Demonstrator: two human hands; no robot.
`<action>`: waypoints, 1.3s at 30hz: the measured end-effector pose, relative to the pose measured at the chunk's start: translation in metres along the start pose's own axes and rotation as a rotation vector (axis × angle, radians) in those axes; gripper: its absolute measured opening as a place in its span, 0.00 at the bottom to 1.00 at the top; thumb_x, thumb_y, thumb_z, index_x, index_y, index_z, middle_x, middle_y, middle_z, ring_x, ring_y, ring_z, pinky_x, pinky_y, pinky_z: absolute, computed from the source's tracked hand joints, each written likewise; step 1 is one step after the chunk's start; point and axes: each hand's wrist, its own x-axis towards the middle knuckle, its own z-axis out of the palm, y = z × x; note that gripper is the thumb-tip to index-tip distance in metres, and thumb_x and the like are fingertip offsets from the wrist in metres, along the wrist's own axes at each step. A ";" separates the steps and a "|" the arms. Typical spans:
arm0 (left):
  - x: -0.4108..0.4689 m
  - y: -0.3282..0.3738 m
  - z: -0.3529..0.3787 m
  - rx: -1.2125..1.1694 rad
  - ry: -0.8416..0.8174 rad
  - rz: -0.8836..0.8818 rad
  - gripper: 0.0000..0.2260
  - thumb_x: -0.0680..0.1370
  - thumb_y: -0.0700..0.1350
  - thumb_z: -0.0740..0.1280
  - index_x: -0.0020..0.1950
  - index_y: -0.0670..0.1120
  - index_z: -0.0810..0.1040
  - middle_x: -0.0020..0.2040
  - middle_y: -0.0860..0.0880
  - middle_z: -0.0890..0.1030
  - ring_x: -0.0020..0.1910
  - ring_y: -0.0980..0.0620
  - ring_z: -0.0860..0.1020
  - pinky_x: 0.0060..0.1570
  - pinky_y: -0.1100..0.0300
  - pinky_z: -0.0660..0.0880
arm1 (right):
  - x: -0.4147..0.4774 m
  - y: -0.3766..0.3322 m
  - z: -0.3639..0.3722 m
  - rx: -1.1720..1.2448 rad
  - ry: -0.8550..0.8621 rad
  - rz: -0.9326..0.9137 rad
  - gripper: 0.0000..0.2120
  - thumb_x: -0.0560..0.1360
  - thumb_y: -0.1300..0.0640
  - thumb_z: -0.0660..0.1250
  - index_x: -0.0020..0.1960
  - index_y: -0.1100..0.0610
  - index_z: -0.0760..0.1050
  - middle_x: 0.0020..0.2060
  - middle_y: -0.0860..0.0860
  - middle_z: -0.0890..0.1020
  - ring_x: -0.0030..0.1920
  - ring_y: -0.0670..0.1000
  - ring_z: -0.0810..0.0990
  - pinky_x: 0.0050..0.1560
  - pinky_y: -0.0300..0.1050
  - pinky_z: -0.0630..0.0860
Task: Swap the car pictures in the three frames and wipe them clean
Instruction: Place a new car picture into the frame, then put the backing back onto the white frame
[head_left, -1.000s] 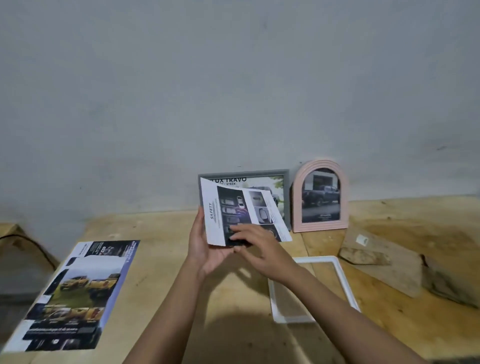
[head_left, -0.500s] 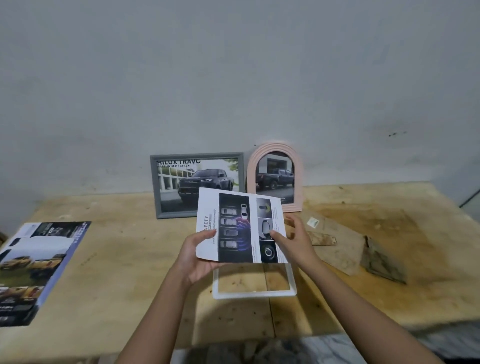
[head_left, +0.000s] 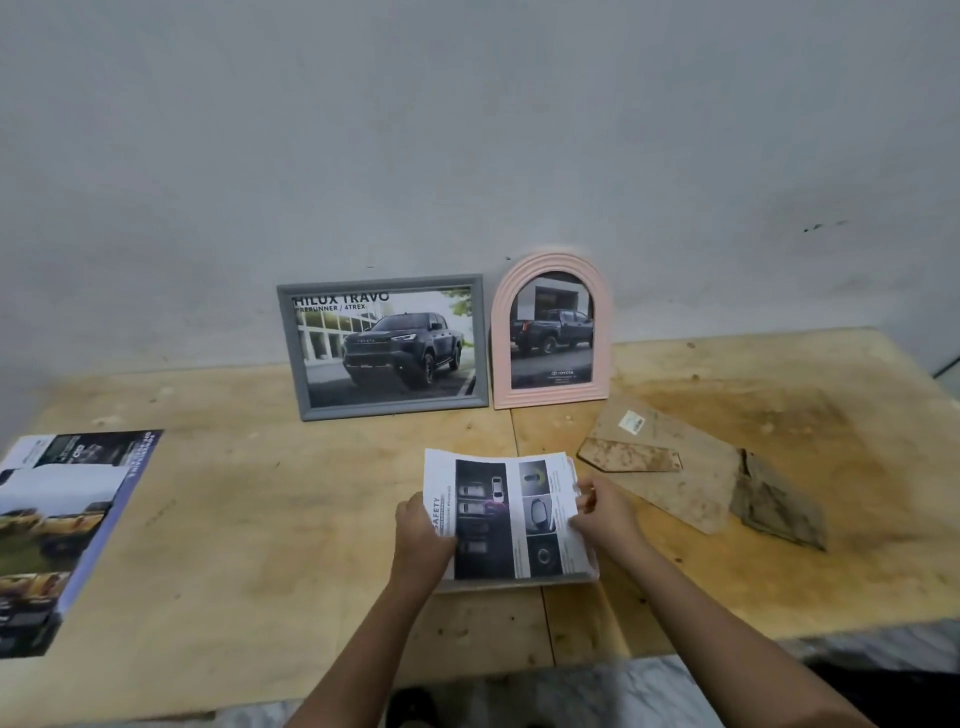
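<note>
The left grip (head_left: 423, 540) and right grip (head_left: 605, 514) each pinch a side edge of the sheet (head_left: 509, 519), held over the white frame (head_left: 519, 583) on the counter (head_left: 260, 519).

Left hand (head_left: 421, 540) and right hand (head_left: 605, 512) grip the car picture (head_left: 506, 519) by its sides, over the white frame (head_left: 519, 583).

Brightness: dim, flat indoor light, even across the grey wall (head_left: 467, 130).
Shadows: soft and faint, darkest along the wall foot at centre left.
Glare: pale washed-out patch on the brochure (head_left: 57, 488), left edge.
Sharpness: grey frame (head_left: 384, 348) lettering readable at centre; small print on the sheet (head_left: 506, 514) soft.
Blur: brochure smeared towards lower left.
Distortion: wide-angle bend; table (head_left: 260, 519) edges curve at both sides.
</note>
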 end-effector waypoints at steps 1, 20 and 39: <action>0.001 -0.002 0.002 0.063 -0.010 0.005 0.19 0.68 0.35 0.73 0.55 0.42 0.69 0.48 0.49 0.67 0.51 0.49 0.69 0.38 0.70 0.68 | 0.002 0.001 0.003 -0.060 0.009 0.001 0.18 0.70 0.66 0.68 0.59 0.58 0.71 0.47 0.51 0.77 0.46 0.49 0.75 0.46 0.43 0.76; 0.016 -0.036 0.016 0.644 -0.494 0.352 0.30 0.80 0.59 0.51 0.76 0.51 0.40 0.76 0.47 0.35 0.75 0.47 0.35 0.73 0.54 0.41 | -0.009 0.011 0.046 -0.576 -0.069 -0.361 0.27 0.77 0.44 0.60 0.73 0.49 0.58 0.76 0.49 0.54 0.76 0.52 0.51 0.70 0.47 0.63; 0.020 0.033 0.059 0.441 -0.038 0.319 0.11 0.79 0.45 0.61 0.60 0.44 0.75 0.65 0.49 0.70 0.59 0.55 0.71 0.55 0.69 0.69 | 0.071 0.025 -0.025 -0.482 -0.172 -0.631 0.12 0.77 0.50 0.60 0.59 0.50 0.74 0.59 0.46 0.74 0.59 0.48 0.72 0.58 0.42 0.68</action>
